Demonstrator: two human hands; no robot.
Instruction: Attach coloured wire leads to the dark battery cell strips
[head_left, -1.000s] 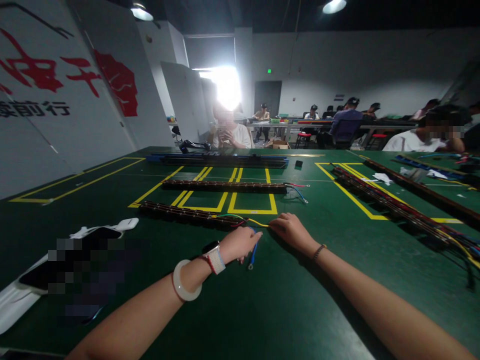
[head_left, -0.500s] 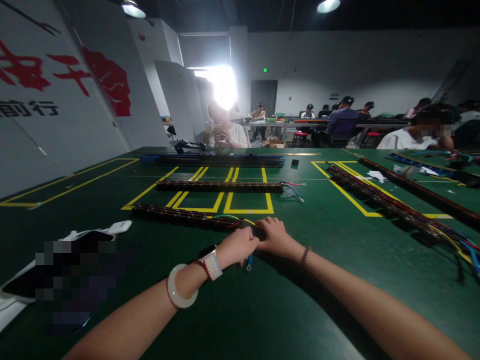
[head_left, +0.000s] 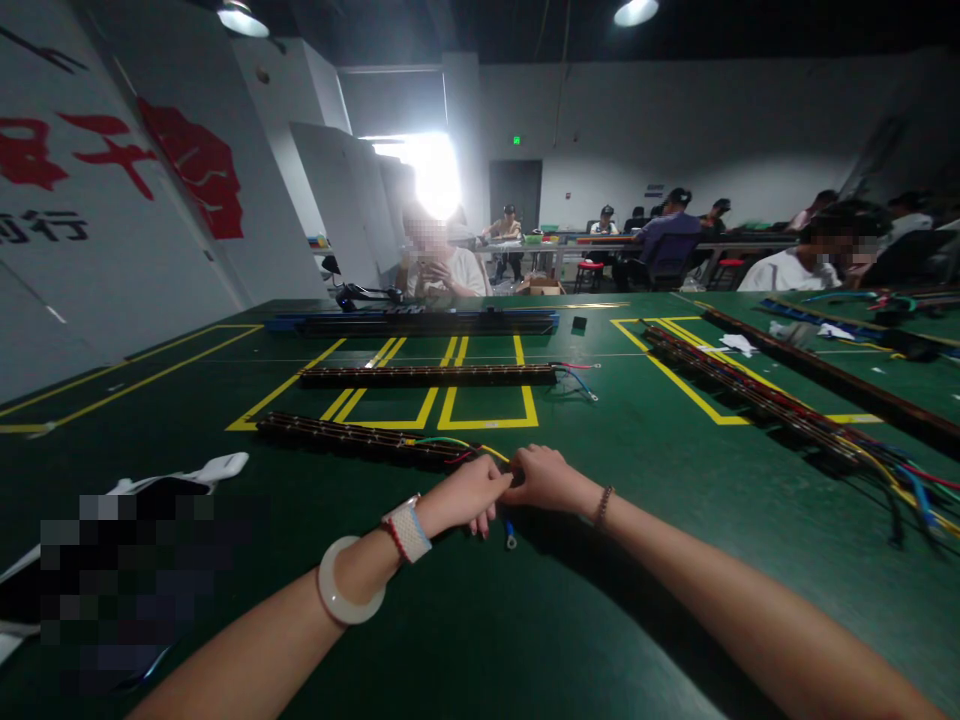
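A long dark bar with metal strips (head_left: pixel 360 435) lies on the green table, its right end reaching my hands. Green, yellow and red wires (head_left: pixel 487 452) run from that end to my fingers. My left hand (head_left: pixel 466 492) is closed around the wires, thumb and forefinger pinched. My right hand (head_left: pixel 551 478) meets it fingertip to fingertip, its fingers curled over a small dark piece that is mostly hidden. Below the hands a blue wire end with a ring terminal (head_left: pixel 511 537) hangs out.
Behind lies a second dark bar (head_left: pixel 427 375) with red and blue leads. Further wired bars (head_left: pixel 750 395) lie at right. A phone-like black device (head_left: pixel 169 487) and white item are at left. Yellow tape (head_left: pixel 491 424) marks the table (head_left: pixel 600 630). People sit beyond it.
The view has turned slightly right. My right fingers have curled in closer to my left hand, covering more of the dark piece. The blue wire end has shifted a little.
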